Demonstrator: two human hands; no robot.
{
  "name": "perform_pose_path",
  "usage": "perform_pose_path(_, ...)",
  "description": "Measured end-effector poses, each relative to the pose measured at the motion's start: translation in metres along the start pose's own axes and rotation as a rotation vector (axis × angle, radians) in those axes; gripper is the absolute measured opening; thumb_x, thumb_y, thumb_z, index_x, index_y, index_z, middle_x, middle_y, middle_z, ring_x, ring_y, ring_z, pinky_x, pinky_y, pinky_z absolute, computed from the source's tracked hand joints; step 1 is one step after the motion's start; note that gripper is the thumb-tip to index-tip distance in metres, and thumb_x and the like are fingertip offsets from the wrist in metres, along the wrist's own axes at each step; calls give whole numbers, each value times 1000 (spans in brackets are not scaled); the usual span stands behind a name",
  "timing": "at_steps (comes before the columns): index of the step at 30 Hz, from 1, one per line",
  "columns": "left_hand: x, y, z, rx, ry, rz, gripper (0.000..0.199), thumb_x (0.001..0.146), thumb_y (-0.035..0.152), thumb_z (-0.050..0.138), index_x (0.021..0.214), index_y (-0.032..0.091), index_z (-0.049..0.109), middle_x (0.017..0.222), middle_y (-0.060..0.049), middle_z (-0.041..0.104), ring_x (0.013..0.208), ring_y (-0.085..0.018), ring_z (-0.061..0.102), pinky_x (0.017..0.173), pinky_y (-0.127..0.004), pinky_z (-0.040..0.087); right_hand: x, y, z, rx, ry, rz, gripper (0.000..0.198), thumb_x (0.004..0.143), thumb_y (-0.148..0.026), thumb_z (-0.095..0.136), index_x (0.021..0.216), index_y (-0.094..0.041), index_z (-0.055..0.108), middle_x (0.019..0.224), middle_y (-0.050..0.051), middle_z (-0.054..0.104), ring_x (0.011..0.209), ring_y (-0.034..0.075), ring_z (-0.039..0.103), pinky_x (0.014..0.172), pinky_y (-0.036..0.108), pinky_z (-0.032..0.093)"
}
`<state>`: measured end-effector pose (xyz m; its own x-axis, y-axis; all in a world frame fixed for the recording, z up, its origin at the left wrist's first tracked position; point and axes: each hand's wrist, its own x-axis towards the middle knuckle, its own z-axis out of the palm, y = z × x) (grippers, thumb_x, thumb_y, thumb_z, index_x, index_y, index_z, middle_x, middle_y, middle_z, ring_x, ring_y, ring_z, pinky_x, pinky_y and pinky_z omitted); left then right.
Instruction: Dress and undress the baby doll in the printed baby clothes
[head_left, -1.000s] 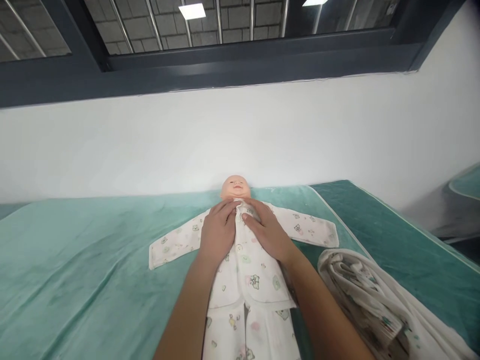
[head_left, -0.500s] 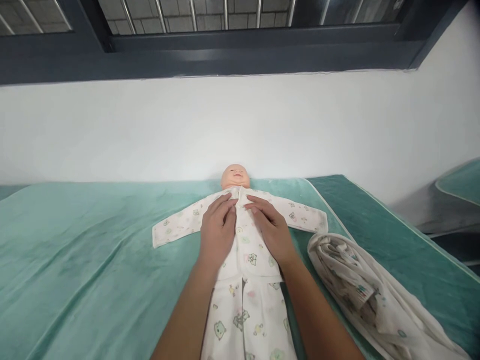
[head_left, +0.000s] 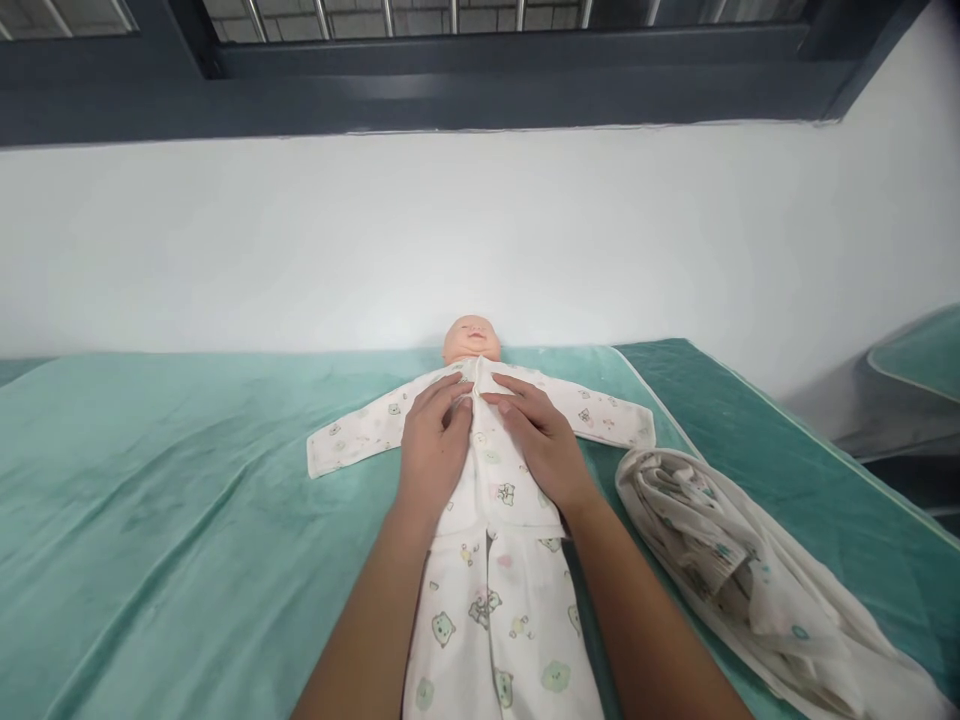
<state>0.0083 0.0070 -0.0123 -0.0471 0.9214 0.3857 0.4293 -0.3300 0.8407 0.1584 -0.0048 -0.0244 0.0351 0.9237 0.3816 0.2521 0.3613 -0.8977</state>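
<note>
A doll (head_left: 471, 340) lies on its back, dressed in a white long-sleeved baby top (head_left: 491, 490) printed with small bears. Matching white baby trousers (head_left: 487, 630) extend below the hem. On the left half of the chest rests my left hand (head_left: 439, 435), fingers stretched toward the front opening. My right hand (head_left: 541, 432) lies on the other half, its fingers extended and the fingertips at the opening's edge. Both hands touch the cloth just below the neck, with a narrow gap between them. The doll's own hands are not visible at the spread sleeves.
A bundled white printed cloth (head_left: 720, 560) lies to the right of my right forearm. Green sheets (head_left: 187, 480) cover the surface. Behind stands a white wall (head_left: 375, 240) below a dark window frame (head_left: 465, 95) with metal bars.
The whole scene sits slightly higher in the view. My right fingertips have moved a little left, closer to the top's front opening. My left hand stays in place on the chest.
</note>
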Motion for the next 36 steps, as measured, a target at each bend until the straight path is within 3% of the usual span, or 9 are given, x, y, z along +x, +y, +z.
perform_pose_path(17, 0, -1, -1, 23, -14, 82, 33, 93, 22, 45, 110, 25, 74, 132, -3, 65, 127, -20, 55, 113, -39, 40, 0, -3, -5, -136, -154, -50, 30, 94, -41, 55, 118, -35, 72, 147, -4, 51, 141, 23, 37, 120, 46, 27)
perform_pose_path(23, -2, -2, -2, -26, -12, 50, 36, 90, 16, 45, 103, 28, 76, 132, 0, 64, 127, -20, 55, 111, -39, 42, -1, -1, 0, -68, -52, -24, 22, 90, -38, 60, 107, -30, 70, 141, 1, 55, 136, 23, 43, 116, 45, 32)
perform_pose_path(26, -3, -2, -2, -52, 18, 43, 36, 88, 13, 46, 95, 28, 78, 128, 1, 67, 124, -19, 58, 110, -39, 43, -3, 0, 1, -54, -30, -40, 29, 90, -37, 59, 119, -31, 63, 141, 1, 54, 136, 22, 44, 116, 45, 32)
perform_pose_path(30, -2, -3, -1, -78, 43, 50, 34, 86, 13, 49, 92, 28, 79, 123, 0, 69, 120, -20, 61, 108, -40, 44, -2, 0, -1, -164, -100, -40, 45, 93, -38, 54, 137, -35, 52, 150, 1, 45, 143, 23, 34, 120, 46, 26)
perform_pose_path(36, -2, -2, -2, -99, 53, 40, 30, 85, 13, 51, 85, 27, 78, 120, 1, 71, 117, -19, 62, 108, -40, 44, -1, -1, -1, -192, -117, -42, 32, 92, -38, 52, 123, -33, 60, 146, 2, 48, 141, 24, 36, 118, 48, 27)
